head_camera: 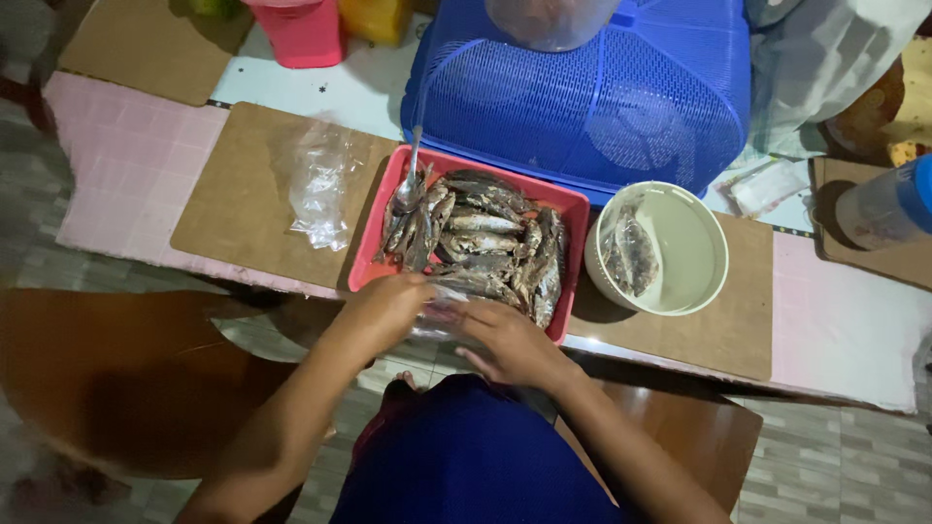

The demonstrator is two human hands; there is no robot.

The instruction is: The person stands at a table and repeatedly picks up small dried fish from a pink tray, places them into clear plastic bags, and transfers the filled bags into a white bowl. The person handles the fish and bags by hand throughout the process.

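Head view looks straight down on our two hands at the near edge of a red tray (367, 254) heaped with small dried fish (481, 245). Our left hand (383, 309) rests at the tray's front rim, fingers curled down onto what looks like a clear plastic bag (442, 315) lying between the hands; our right hand (510, 342) grips the same bag from the other side, fingers bent around its edge. Whether each hand pinches the plastic firmly or only presses on it we cannot tell, since the film is thin and partly hidden.

A metal spoon (410, 180) stands in the far left corner of the tray, bowl among the fish. To the right, just beside the tray, sits a pale round bowl (704, 281) with another bag of fish (631, 254) leaning inside it. A crumpled empty bag (318, 184) lies on the brown board (228, 209) to the left, and a blue mesh cover (582, 97) stands behind the tray.

We judge the step in hand to be opening or holding the bag at the tray's edge for filling. The next move calls for a mouth held wide by one hand while the other gathers fish without tearing the film.
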